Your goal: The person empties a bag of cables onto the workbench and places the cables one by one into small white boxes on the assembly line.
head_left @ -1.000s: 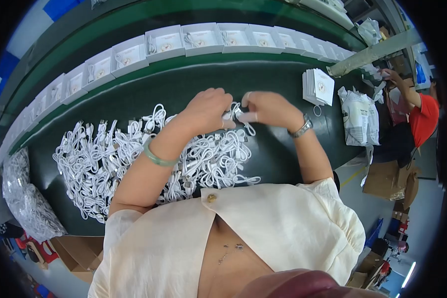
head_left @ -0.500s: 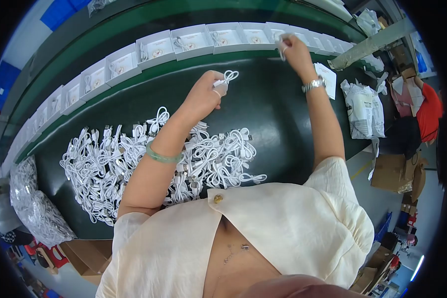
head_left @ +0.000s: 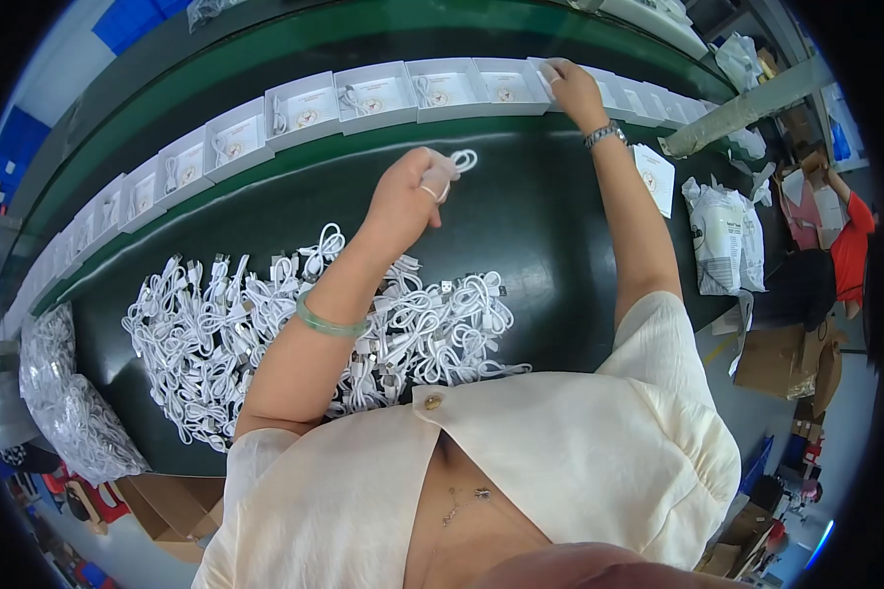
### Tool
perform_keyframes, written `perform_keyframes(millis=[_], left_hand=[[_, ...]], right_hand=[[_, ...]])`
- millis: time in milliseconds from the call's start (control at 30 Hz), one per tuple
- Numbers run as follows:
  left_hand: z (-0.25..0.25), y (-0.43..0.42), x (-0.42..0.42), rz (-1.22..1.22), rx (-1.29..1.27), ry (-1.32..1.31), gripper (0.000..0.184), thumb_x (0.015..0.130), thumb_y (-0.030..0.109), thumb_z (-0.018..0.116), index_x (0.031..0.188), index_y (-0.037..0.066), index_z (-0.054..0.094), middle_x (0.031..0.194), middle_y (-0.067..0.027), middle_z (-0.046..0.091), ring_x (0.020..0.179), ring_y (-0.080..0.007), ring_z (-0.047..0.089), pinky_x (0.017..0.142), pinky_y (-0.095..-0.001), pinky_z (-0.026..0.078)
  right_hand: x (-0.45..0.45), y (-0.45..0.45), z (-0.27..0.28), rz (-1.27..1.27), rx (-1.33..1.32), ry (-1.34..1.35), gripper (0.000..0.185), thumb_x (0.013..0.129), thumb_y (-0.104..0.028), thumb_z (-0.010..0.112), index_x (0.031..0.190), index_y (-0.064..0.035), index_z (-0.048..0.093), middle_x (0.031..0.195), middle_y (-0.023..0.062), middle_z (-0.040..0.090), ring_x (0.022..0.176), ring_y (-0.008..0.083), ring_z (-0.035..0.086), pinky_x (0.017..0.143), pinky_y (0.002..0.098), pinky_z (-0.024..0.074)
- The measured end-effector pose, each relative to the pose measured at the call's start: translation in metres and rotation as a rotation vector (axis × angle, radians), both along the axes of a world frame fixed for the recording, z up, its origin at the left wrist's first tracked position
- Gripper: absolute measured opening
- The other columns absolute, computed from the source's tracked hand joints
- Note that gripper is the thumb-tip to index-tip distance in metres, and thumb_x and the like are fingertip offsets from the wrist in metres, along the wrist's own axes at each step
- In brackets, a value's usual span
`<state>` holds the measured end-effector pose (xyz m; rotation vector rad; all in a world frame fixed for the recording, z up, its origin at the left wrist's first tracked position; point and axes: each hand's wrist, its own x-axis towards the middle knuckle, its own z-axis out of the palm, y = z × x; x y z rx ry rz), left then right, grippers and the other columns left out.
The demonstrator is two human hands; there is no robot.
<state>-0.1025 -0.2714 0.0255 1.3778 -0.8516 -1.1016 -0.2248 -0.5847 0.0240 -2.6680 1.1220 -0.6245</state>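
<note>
My left hand is closed over the dark green tabletop, gripping a bundled white USB cable whose loop pokes out past the fingers. Below that forearm spreads a large pile of white USB cables, partly hidden by the arm. Out at the far row, my right hand reaches down into an open white box, its fingers pinched around a white cable that is mostly covered. Neighbouring open white boxes hold a printed white card, and several of those on the left also have a cable.
Clear plastic bags of cables lie at the left table end. White printed sheets and a white plastic package sit on the right, near a slanted pale bar. A person in red is beyond, beside cardboard boxes.
My right hand has lowered its white cable from above the row into a box. My left hand keeps its cable and has turned slightly. The view has shifted a little.
</note>
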Motion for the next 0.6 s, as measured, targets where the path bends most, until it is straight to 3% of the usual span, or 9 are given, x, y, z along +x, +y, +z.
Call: perform_keyframes(millis=[100, 200, 267, 300, 400, 500, 533, 567, 600], left_hand=[[0.003, -0.002, 0.000, 0.128, -0.059, 0.356, 0.023, 0.095, 0.026, 0.052, 0.094, 0.004, 0.056, 0.071, -0.0002, 0.049, 0.060, -0.0096, 0.048, 0.062, -0.0267, 0.047], [-0.007, -0.001, 0.008, 0.022, -0.083, 0.592, 0.025, 0.094, 0.029, 0.054, 0.095, 0.004, 0.056, 0.074, -0.0015, 0.053, 0.062, -0.0109, 0.050, 0.063, -0.0277, 0.048], [-0.008, 0.000, 0.008, 0.015, -0.071, 0.635, 0.025, 0.093, 0.027, 0.055, 0.097, 0.003, 0.056, 0.079, -0.0032, 0.055, 0.064, -0.0116, 0.052, 0.064, -0.0284, 0.049], [-0.006, 0.000, 0.008, 0.010, -0.063, 0.682, 0.025, 0.092, 0.026, 0.057, 0.099, 0.002, 0.057, 0.084, -0.0048, 0.057, 0.066, -0.0124, 0.054, 0.064, -0.0292, 0.050], [0.010, 0.000, 0.001, 0.075, -0.008, 0.687, 0.029, 0.091, 0.027, 0.057, 0.104, 0.001, 0.055, 0.091, -0.0065, 0.058, 0.071, -0.0133, 0.056, 0.066, -0.0298, 0.051], [0.006, 0.000, 0.005, 0.082, 0.000, 0.635, 0.033, 0.090, 0.026, 0.058, 0.112, 0.001, 0.057, 0.096, -0.0066, 0.060, 0.075, -0.0123, 0.058, 0.070, -0.0268, 0.051], [0.005, 0.000, 0.006, 0.083, -0.004, 0.637, 0.033, 0.090, 0.026, 0.058, 0.112, 0.001, 0.057, 0.096, -0.0066, 0.060, 0.075, -0.0123, 0.058, 0.070, -0.0268, 0.051], [0.004, -0.001, 0.005, 0.061, 0.008, 0.600, 0.032, 0.090, 0.026, 0.058, 0.111, 0.001, 0.058, 0.096, -0.0061, 0.060, 0.075, -0.0119, 0.058, 0.070, -0.0263, 0.051], [0.004, -0.001, 0.006, 0.039, 0.020, 0.562, 0.031, 0.090, 0.026, 0.058, 0.110, 0.002, 0.058, 0.096, -0.0056, 0.060, 0.076, -0.0115, 0.058, 0.070, -0.0259, 0.051]], right_hand=[[0.008, 0.083, 0.033, 0.370, 0.302, -0.127, 0.040, 0.089, -0.034, 0.056, 0.118, -0.0061, 0.060, 0.108, 0.0162, 0.064, 0.103, 0.0302, 0.059, 0.089, 0.0340, 0.0451], [0.009, 0.163, 0.057, 0.703, 0.552, -0.046, 0.042, 0.087, -0.027, 0.061, 0.124, -0.0074, 0.055, 0.108, 0.0129, 0.063, 0.102, 0.0274, 0.058, 0.087, 0.0326, 0.0453], [0.010, 0.184, 0.064, 0.805, 0.333, 0.083, 0.036, 0.086, -0.022, 0.063, 0.118, -0.0069, 0.058, 0.102, 0.0115, 0.063, 0.097, 0.0275, 0.060, 0.083, 0.0329, 0.0466], [0.010, 0.182, 0.058, 0.805, 0.192, 0.013, 0.028, 0.085, -0.024, 0.062, 0.108, -0.0083, 0.063, 0.094, 0.0101, 0.064, 0.087, 0.0298, 0.061, 0.076, 0.0369, 0.0488], [0.006, 0.145, 0.048, 0.710, 0.111, -0.105, 0.021, 0.085, -0.022, 0.060, 0.101, -0.0077, 0.065, 0.091, 0.0098, 0.065, 0.087, 0.0297, 0.061, 0.076, 0.0374, 0.0489], [0.002, 0.074, 0.035, 0.221, 0.106, -0.265, 0.020, 0.086, -0.023, 0.060, 0.092, -0.0063, 0.068, 0.091, 0.0129, 0.067, 0.085, 0.0295, 0.064, 0.076, 0.0346, 0.0497], [-0.004, 0.038, 0.026, 0.170, 0.048, -0.311, 0.024, 0.086, -0.026, 0.062, 0.097, -0.0043, 0.067, 0.086, 0.0099, 0.068, 0.078, 0.0191, 0.064, 0.070, 0.0285, 0.0490], [-0.011, 0.004, 0.017, 0.046, -0.081, -0.266, 0.025, 0.084, -0.026, 0.064, 0.096, -0.0047, 0.068, 0.084, 0.0094, 0.068, 0.075, 0.0170, 0.064, 0.068, 0.0280, 0.0488], [-0.015, -0.009, 0.020, -0.128, 0.157, -0.322, 0.027, 0.083, -0.027, 0.066, 0.095, -0.0037, 0.069, 0.084, 0.0106, 0.069, 0.076, 0.0188, 0.064, 0.068, 0.0293, 0.0486]])
